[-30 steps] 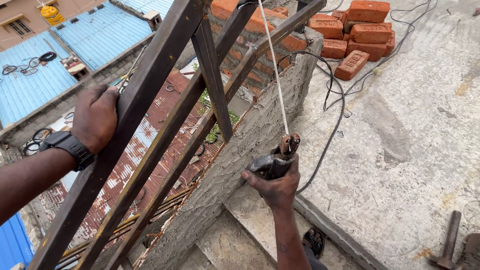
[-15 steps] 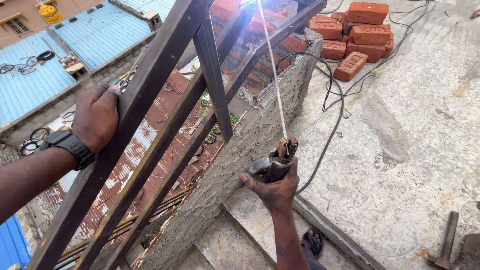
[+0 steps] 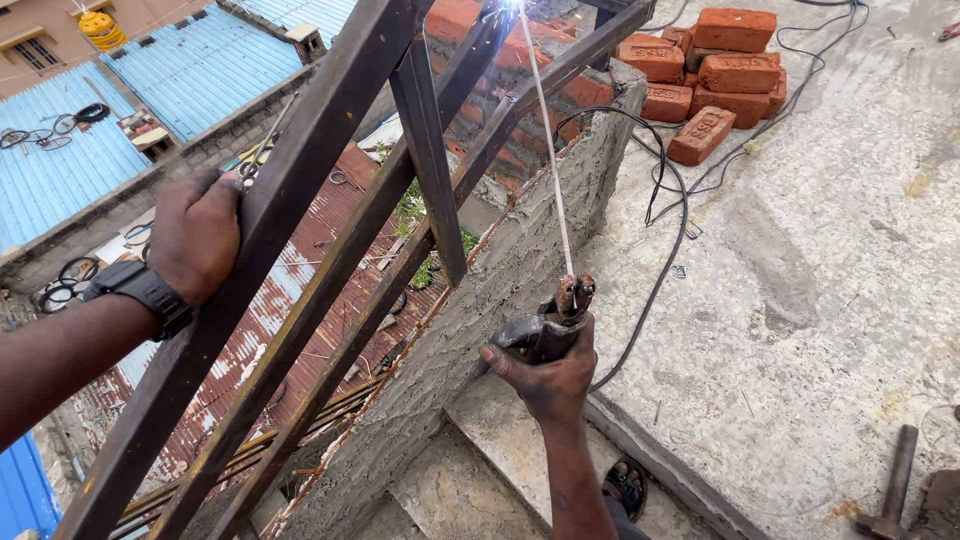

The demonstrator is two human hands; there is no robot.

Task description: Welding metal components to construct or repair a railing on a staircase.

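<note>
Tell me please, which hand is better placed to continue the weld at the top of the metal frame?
Probably the right hand: it grips the electrode holder, whose welding rod reaches the spark. The left hand only steadies the metal frame.

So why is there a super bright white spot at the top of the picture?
In the head view, the tip of the welding rod meets the metal frame and flares white, washing out detail there; daylight is bright, the concrete roof looks pale, and everything else stays sharp.

Bare forearms, a black wristwatch (image 3: 140, 290) on the left, sandalled foot (image 3: 628, 485).
</note>
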